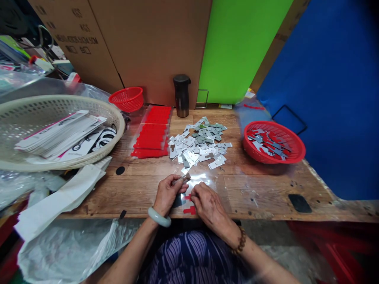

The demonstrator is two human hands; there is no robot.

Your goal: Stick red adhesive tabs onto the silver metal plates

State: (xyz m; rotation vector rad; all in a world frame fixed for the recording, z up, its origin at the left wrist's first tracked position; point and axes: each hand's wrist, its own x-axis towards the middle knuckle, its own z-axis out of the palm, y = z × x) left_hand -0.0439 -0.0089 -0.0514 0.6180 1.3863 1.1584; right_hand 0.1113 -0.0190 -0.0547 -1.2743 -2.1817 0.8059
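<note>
Left hand [165, 193] holds a metal plate [186, 178]; right hand [209, 203], pinched narrow, meets red cutouts [190, 210] at six o'clock: likely peeling, wanting gentle lifting.

Single head-worn view, facing forward and down, tabletop [260, 189] close below

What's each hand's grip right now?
Left hand: closed, holding a small metal piece at the fingertips.
Right hand: fingers curled closed at a red piece; whether it holds it cannot be told.
</note>
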